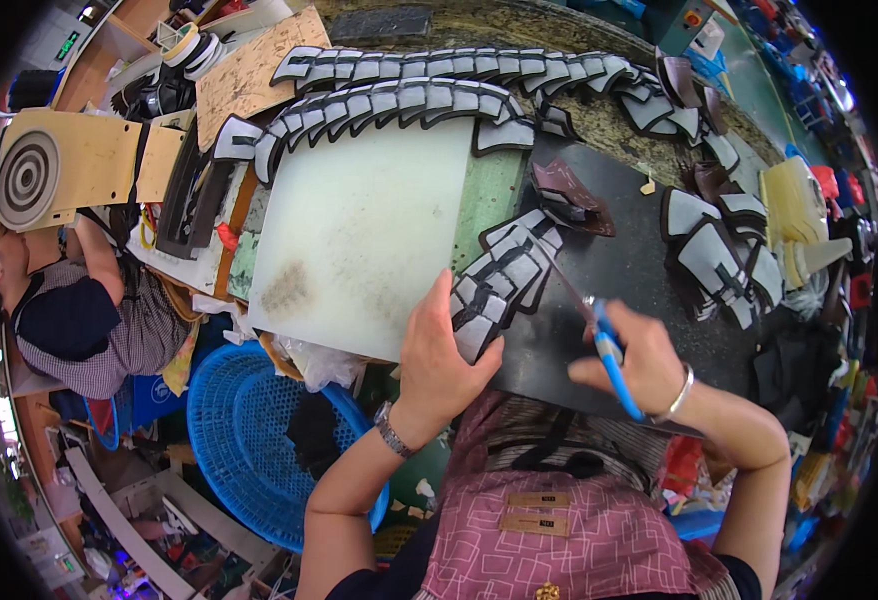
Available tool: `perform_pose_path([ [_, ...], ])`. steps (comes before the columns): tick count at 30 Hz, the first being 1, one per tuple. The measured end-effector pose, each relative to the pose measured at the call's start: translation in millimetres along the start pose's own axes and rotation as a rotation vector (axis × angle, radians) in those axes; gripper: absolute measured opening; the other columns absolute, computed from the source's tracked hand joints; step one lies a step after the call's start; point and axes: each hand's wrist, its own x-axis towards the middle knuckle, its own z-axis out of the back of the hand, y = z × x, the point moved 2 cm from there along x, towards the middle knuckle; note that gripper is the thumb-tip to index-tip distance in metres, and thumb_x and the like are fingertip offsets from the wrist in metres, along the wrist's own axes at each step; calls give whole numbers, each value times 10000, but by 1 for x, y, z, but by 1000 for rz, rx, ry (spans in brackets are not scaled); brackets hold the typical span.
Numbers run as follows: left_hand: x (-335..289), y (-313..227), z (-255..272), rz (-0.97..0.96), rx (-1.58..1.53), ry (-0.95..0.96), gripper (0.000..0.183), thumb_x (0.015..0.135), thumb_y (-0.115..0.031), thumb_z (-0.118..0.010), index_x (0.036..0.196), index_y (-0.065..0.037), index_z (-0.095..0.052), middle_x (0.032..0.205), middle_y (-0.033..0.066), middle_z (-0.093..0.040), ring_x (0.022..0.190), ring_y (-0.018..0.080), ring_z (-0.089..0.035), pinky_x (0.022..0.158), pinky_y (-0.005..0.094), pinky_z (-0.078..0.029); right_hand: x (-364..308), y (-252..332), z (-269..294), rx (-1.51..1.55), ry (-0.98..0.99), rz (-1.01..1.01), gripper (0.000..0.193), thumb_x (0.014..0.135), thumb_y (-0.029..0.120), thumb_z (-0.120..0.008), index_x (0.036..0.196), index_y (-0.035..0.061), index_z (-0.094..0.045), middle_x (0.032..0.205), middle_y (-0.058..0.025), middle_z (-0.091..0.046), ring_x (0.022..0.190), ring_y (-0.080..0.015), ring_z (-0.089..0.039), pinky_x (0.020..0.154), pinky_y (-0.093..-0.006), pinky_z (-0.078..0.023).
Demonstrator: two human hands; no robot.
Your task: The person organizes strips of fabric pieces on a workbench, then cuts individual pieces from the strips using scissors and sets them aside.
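Note:
My left hand grips the near end of a short row of overlapping grey pieces with black edges, thumb and fingers on either side. In my right hand are blue-handled scissors. Their metal blades point away from me and reach the far end of the row; whether they touch it I cannot tell. Just beyond that end lies a dark brown, glossy curved piece. The row lies at a slant where a white board meets a black mat.
Long overlapping rows of similar pieces curve across the far side. More stacked pieces lie at the right. A blue plastic basket with black material stands below left. Another person sits at the left beside a machine.

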Motion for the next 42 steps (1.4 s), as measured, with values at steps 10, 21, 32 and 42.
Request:
perform_pose_path([
  [10, 3, 3, 14, -7, 3, 125, 916, 612, -126, -749, 1372, -5, -252, 1148, 209, -498, 1036, 356, -514, 904, 413, -418, 98, -43, 33, -16, -440, -69, 354, 708, 81, -699, 981, 15, -483, 779, -92, -568, 640, -264, -574, 573, -356, -468],
  [21, -25, -1, 9, -163, 15, 211, 880, 628, -85, -750, 1350, 10, -255, 1258, 229, -442, 1155, 390, -448, 960, 441, -384, 31, -37, 29, -178, -624, -40, 394, 679, 156, -711, 983, 2, -515, 815, -129, -545, 744, -242, -578, 665, -371, -456],
  [32, -31, -7, 18, -176, 27, 129, 873, 608, -81, -725, 1341, 19, -261, 1213, 215, -467, 1058, 373, -491, 911, 444, -397, -44, -36, -11, 570, 893, -401, 721, 901, 639, -293, 984, -16, -582, 700, -49, -501, 651, -129, -512, 584, -277, -439],
  [42, -37, -20, 23, -142, 188, 92, 817, 630, -131, -726, 1308, 33, -300, 1161, 205, -469, 1013, 370, -482, 883, 456, -383, -47, -13, -17, 699, 701, -477, 572, 905, 563, -414, 964, 17, -575, 664, -32, -487, 628, -110, -502, 575, -266, -440],
])
